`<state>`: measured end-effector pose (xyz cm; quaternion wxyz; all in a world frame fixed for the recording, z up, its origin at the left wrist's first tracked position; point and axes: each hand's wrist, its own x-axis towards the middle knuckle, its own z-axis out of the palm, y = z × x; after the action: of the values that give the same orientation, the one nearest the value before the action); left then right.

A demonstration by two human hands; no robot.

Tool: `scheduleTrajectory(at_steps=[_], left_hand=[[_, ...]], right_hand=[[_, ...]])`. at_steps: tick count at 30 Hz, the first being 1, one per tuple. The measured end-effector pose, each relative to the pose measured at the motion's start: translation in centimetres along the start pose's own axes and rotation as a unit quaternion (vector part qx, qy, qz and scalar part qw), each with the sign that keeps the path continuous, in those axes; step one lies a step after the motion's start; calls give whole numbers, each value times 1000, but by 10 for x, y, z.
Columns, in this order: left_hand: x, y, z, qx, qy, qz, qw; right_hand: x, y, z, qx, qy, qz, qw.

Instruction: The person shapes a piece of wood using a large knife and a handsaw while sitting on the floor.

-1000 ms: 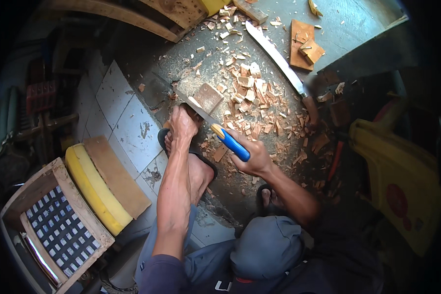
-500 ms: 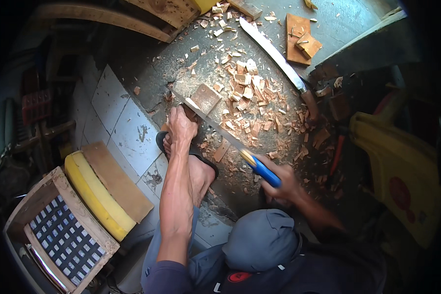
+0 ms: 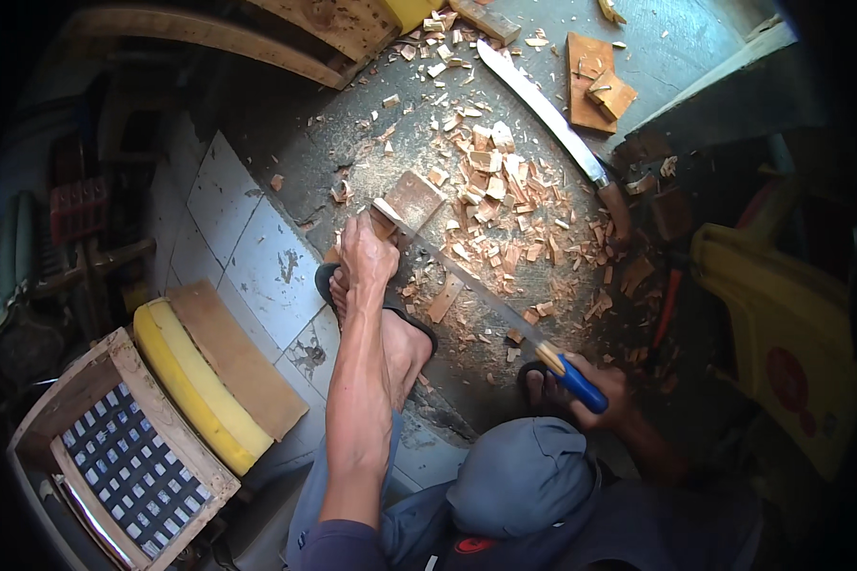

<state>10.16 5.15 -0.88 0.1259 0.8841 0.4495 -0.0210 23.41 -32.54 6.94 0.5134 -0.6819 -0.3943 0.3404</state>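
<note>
A handsaw (image 3: 481, 297) with a narrow metal blade and a blue-and-yellow handle slants across the middle. My right hand (image 3: 607, 388) is closed round its handle, low on the right. The far end of the blade lies against a small piece of wood (image 3: 385, 215), just beside my left hand. My left hand (image 3: 367, 252) is closed on this piece, steadying it at the edge of a flat wooden block (image 3: 416, 197) on the floor. Fingers hide most of the small piece. A sandaled foot (image 3: 405, 347) is right beside my left forearm.
Wood chips (image 3: 505, 190) cover the floor beyond the saw. A machete (image 3: 543, 109) lies past them, near nailed wooden boards (image 3: 592, 81). A wooden frame with woven strapping (image 3: 124, 466) and a yellow foam pad (image 3: 195, 381) stand left. A yellow chair-like thing (image 3: 771, 333) is at right.
My right hand has drawn the saw back toward the lower right, so less blade extends past the small piece of wood. My left hand keeps its grip. The whole view has shifted slightly.
</note>
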Motion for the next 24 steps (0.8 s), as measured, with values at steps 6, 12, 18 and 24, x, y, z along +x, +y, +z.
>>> scheduleTrajectory(at_steps=[6,12,18,24], left_hand=[[7,17,-3,-17,-19,1,1000],[2,-4,-2,13,13,5,1000],[8,18,-2,-7,-26,8,1000],[6,-10,-4,-3,2,-2,1000]], right_hand=[[97,30,59,-31,-30,18,999],[-7,14,4,12,27,-38,999],[85,41,56,-18,-4,18,1000],[-23,18,-5,7,-9,15,1000]])
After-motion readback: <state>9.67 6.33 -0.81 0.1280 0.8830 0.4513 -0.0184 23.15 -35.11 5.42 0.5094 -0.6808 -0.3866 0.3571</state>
